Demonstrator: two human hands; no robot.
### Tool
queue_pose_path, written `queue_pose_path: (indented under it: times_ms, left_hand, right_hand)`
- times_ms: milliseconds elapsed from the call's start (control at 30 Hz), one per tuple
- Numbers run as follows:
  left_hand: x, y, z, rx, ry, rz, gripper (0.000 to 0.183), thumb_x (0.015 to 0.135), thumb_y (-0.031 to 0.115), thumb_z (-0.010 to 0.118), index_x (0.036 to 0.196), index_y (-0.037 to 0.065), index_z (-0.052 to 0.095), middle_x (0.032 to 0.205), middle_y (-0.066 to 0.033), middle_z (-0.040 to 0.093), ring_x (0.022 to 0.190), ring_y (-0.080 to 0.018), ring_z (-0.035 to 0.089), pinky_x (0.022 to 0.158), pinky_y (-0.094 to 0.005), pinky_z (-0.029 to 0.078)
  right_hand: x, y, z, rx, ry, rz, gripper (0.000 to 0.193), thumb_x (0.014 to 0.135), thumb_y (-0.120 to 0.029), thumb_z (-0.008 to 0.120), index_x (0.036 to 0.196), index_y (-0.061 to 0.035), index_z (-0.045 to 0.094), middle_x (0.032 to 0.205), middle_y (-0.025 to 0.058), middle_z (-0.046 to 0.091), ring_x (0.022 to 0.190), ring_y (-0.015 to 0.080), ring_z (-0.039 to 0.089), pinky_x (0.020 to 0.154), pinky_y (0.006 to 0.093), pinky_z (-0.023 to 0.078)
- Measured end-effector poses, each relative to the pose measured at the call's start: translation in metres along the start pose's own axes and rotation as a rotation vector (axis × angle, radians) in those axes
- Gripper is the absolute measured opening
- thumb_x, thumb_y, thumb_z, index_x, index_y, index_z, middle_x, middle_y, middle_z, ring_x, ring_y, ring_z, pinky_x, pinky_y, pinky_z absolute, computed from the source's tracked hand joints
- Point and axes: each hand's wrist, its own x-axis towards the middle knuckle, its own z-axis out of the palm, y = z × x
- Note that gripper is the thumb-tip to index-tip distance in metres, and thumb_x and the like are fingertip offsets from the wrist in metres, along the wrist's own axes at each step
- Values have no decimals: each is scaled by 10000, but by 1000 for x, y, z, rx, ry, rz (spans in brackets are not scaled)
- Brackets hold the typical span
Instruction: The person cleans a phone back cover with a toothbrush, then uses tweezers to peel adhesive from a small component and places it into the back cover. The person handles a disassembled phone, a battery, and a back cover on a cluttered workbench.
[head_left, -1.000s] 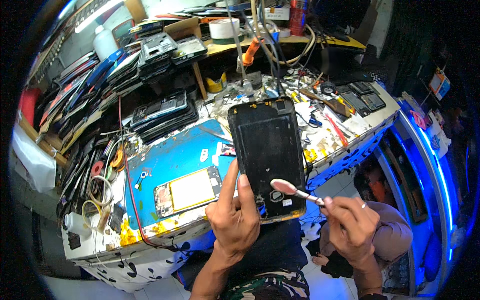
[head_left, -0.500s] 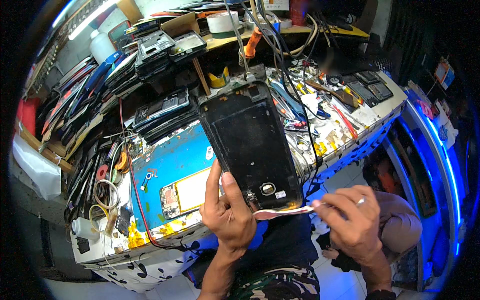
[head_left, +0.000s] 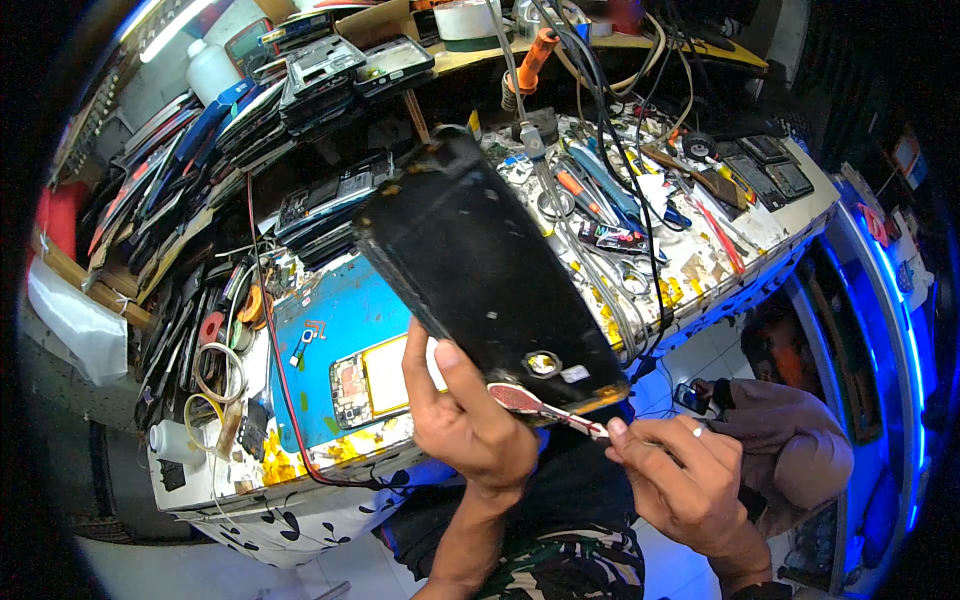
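My left hand [head_left: 475, 435] grips a black phone housing [head_left: 485, 285] by its lower left edge, thumb in front. The housing is held tilted above the bench, its top leaning left; a round hole and a small white label show near its lower end. My right hand [head_left: 685, 480] pinches the thin end of a slim tool [head_left: 530, 402] with a flat, rounded reddish head. That head overlaps the housing's lower edge beside my left fingers; whether it touches is unclear. Behind my left hand, an opened phone [head_left: 370, 385] with its circuit board exposed lies on a blue mat [head_left: 315, 335].
Stacks of phone parts [head_left: 320, 85] stand at the back left. Black cables [head_left: 615, 140] hang beside an orange-handled tool [head_left: 533, 62]. Pliers and other hand tools [head_left: 605, 190] litter the right side. A person in brown [head_left: 800, 450] sits beyond the bench at right.
The housing has tilted further left at its top. My right hand has moved slightly down and left, and the tool now slants across the housing's lower edge. The view has shifted a little.
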Motion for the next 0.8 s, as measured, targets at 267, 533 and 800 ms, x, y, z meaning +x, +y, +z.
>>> queue_pose_path:
  times_ms: [267,533,800]
  left_hand:
    - [5,-4,-4,63,-27,-16,413,1105,153,395,1424,-104,446,1202,-202,678,995,-167,673,843,-256,541]
    - [4,-16,-22,367,15,-3,413,1079,184,503,1398,-79,506,1191,-163,653,991,-203,620,896,-314,503]
    - [44,-49,-50,508,83,239,494,1087,338,496,1374,-62,546,918,-98,687,730,-132,570,558,-265,438]
  right_hand:
    - [-3,1,8,-12,24,27,160,763,29,807,883,-18,712,795,69,685,619,210,644,516,324,472]
    - [-7,1,24,77,10,13,163,760,-7,794,903,-64,740,860,59,706,652,213,664,541,311,510]
    - [-16,11,44,56,-15,-58,415,878,-95,591,1287,-63,658,995,59,647,791,173,666,561,277,541]
